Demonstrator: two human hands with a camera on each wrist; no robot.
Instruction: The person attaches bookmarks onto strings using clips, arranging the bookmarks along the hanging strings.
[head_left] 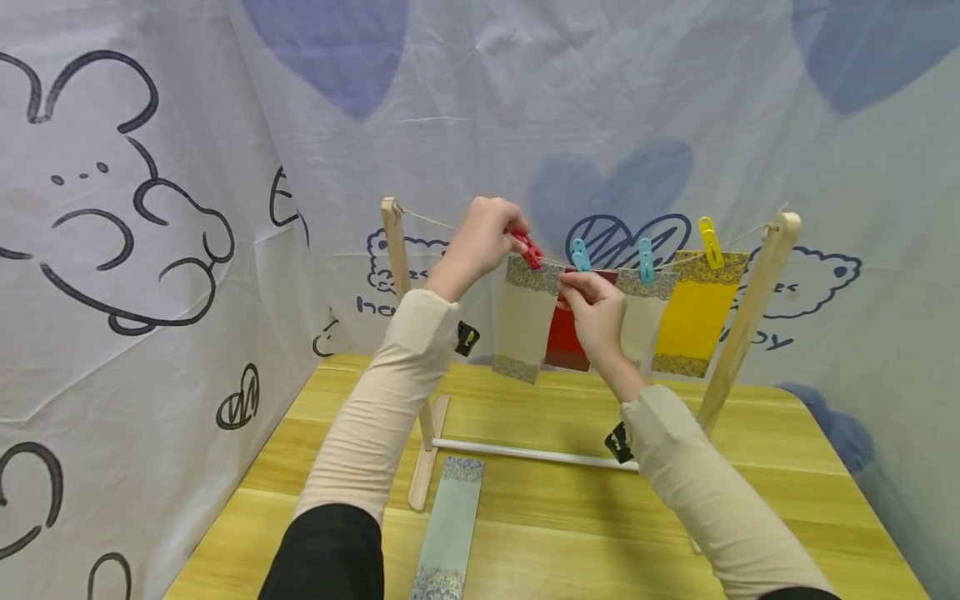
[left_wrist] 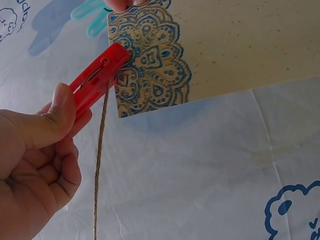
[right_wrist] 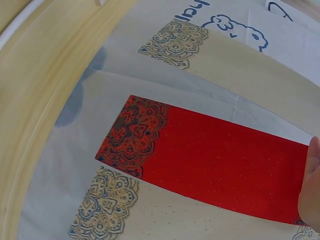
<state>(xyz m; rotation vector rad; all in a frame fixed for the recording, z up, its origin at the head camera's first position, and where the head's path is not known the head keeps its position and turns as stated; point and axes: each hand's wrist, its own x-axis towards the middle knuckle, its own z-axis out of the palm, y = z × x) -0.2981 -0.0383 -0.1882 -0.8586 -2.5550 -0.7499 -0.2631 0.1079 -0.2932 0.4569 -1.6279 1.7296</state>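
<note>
My left hand [head_left: 487, 237] pinches a red clothespin [left_wrist: 97, 80] between thumb and fingers. The clothespin's tip overlaps the top edge of a cream card with a blue lace border [left_wrist: 150, 60], right at the twine [left_wrist: 101, 135]. At that card's other top corner, my right hand [head_left: 596, 312] pinches its edge with thumb and finger. The cream card hangs down from there. Beside it a red card [right_wrist: 225, 160] hangs under a blue clothespin [head_left: 581, 255], partly hidden behind my right hand.
Farther right hang another cream card [head_left: 645, 321] under a blue clothespin [head_left: 646, 260] and a yellow card [head_left: 692, 317] under a yellow clothespin [head_left: 710, 242]. Wooden posts [head_left: 750, 321] hold the twine, joined below by a white rod [head_left: 525, 453]. A pale green card [head_left: 452, 521] lies on the table.
</note>
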